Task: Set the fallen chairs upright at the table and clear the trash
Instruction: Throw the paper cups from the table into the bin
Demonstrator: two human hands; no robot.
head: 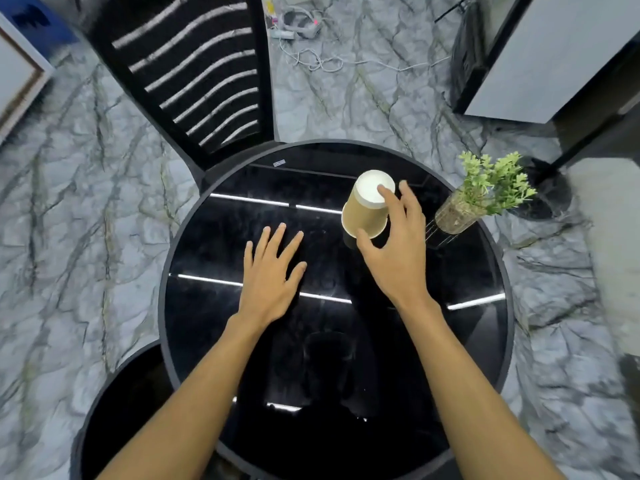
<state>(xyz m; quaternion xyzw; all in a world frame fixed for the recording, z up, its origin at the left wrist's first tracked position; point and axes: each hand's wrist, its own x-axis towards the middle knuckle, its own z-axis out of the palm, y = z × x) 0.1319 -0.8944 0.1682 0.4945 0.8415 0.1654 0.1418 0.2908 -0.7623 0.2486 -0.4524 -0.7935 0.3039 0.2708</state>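
A tan paper cup (pixel 363 211) with a white base sits upside down and tilted on the round black glossy table (pixel 214 306). My right hand (pixel 394 244) wraps it, a fingertip on the base and the thumb at the rim. My left hand (pixel 270 271) rests flat on the tabletop, fingers spread, holding nothing. A black chair (pixel 194 81) with a slatted back stands at the table's far left side. A second black chair seat (pixel 117 410) shows at the near left.
A glass vase of green sprigs (pixel 481 199) stands at the table's right edge, close to my right hand. White cables and a power strip (pixel 301 32) lie on the marble floor beyond. A grey cabinet (pixel 547 57) and a black stand base (pixel 550 192) occupy the right.
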